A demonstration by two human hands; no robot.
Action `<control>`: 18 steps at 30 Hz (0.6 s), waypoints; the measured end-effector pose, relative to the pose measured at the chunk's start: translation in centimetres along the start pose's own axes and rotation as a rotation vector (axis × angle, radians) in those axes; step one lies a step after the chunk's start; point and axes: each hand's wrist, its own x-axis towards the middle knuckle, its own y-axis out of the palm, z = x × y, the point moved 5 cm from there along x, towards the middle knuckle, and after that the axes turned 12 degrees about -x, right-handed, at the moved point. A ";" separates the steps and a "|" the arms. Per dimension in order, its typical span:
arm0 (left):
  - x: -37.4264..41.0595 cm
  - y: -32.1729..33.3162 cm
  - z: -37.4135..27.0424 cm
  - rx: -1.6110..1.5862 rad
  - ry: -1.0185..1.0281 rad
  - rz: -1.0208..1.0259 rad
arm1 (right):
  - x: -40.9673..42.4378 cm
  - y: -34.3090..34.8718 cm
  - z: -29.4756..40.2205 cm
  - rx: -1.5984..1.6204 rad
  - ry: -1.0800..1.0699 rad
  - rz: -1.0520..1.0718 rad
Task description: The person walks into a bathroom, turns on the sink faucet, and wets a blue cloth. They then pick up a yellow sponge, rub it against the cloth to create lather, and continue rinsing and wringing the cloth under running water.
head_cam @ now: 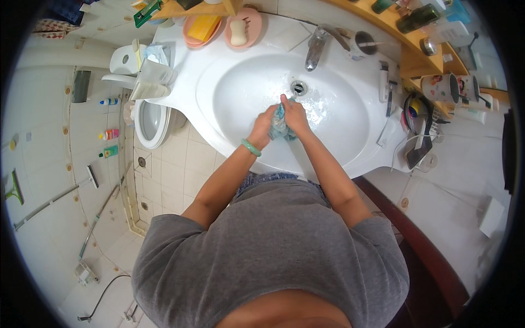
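Observation:
Both my hands grip a bunched, wet-looking blue-green and whitish cloth point(279, 125) over the front part of the white washbasin point(233, 94). My left hand point(262, 126), with a pale green bangle point(251, 147) on its wrist, holds the cloth's left side. On its upper right side, my right hand point(296, 115) is closed with the thumb pointing up. Just beyond the cloth lies the metal drain point(298, 87). Foam or water glistens on the bowl around it. Above the basin's far side stands the chrome faucet point(316, 49).
Pink soap dishes point(253, 21) hold a cream soap bar point(238, 33) and a yellow block point(204, 28). Cups, a razor point(390, 98) and a corded appliance point(419, 151) crowd the counter's right. Wooden shelves point(404, 24) overhang the back. Left of the counter is a toilet point(152, 123).

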 end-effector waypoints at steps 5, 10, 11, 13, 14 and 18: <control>-1.3 -0.7 -4.4 0.369 0.175 0.146 | -2.9 -3.0 1.1 0.583 0.048 0.375; -1.2 -0.6 -6.3 0.269 0.233 0.190 | -2.2 -4.9 -0.6 0.453 -0.213 0.521; -1.3 -0.5 -6.6 0.252 0.235 0.185 | -1.5 -4.7 -1.7 0.338 -0.262 0.520; -1.8 0.0 -7.2 0.220 0.236 0.180 | -0.4 -4.1 -3.8 0.155 -0.342 0.503; -2.2 0.3 -7.4 0.197 0.225 0.161 | -0.3 -4.1 -4.1 0.053 -0.393 0.458; -3.1 0.4 -9.2 0.254 0.324 0.155 | -0.2 -5.8 -4.5 -0.094 -0.375 0.423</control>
